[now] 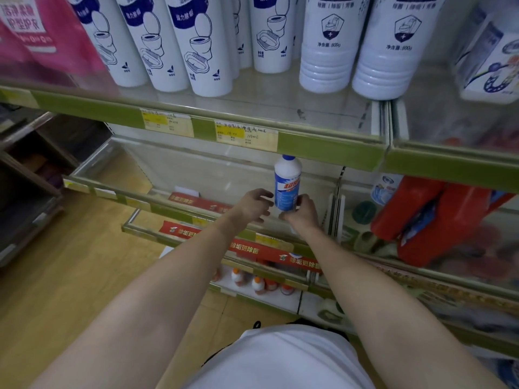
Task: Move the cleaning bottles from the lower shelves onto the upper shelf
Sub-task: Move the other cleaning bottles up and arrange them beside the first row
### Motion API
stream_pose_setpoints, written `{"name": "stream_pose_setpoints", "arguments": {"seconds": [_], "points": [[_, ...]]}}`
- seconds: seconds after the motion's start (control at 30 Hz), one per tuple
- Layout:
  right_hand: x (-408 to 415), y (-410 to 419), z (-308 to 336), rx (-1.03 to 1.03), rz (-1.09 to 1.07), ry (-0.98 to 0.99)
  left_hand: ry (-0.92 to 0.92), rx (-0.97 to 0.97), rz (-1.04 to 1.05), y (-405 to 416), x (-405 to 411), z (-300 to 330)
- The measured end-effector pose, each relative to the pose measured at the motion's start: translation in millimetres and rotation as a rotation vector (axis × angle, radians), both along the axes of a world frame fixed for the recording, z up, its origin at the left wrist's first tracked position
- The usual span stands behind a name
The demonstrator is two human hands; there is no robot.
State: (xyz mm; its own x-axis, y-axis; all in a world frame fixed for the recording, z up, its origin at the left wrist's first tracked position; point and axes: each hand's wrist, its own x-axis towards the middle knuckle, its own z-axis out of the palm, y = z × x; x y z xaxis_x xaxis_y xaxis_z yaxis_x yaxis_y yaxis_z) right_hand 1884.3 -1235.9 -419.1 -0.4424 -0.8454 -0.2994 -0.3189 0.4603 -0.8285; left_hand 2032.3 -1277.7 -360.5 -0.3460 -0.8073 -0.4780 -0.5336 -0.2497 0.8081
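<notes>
A white cleaning bottle [287, 181] with a blue cap and blue label stands upright in front of the second shelf, just under the green edge of the upper shelf [323, 148]. My right hand [301, 210] grips its base with curled fingers. Just left of the bottle is my left hand [254, 204], fingers spread and loosely bent, the fingertips close to its side; contact is unclear. More small bottles with orange caps [254, 280] stand on a low shelf below my arms.
The upper shelf carries tall white toilet-cleaner bottles [206, 46], two wide ribbed bottles [325, 51], pink packs [42, 32] at left and a box [494, 60] at right. Red jugs [427, 220] fill the neighbouring bay. A dark wooden rack [25, 175] stands at left.
</notes>
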Motion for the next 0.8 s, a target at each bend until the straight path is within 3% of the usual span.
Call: {"name": "stream_pose_setpoints", "arguments": {"seconds": [0.3, 0.43, 0.67, 0.8], "points": [[-20.6, -6.7, 2.5, 0.054, 0.185, -0.005, -0.08, -0.056, 0.044, -9.5, -15.8, 5.1], [-30.7, -10.6, 2.9, 0.087, 0.263, 0.024, -0.027, -0.095, 0.016, -8.3, -23.2, 11.4], [-8.2, -7.7, -3.1, 0.08, 0.191, 0.168, 0.084, -0.163, -0.01, -8.5, -26.9, 16.3], [-1.8, -5.3, 3.4, 0.101, 0.206, 0.176, 0.056, -0.232, -0.029, -11.4, -22.4, 14.6]]}}
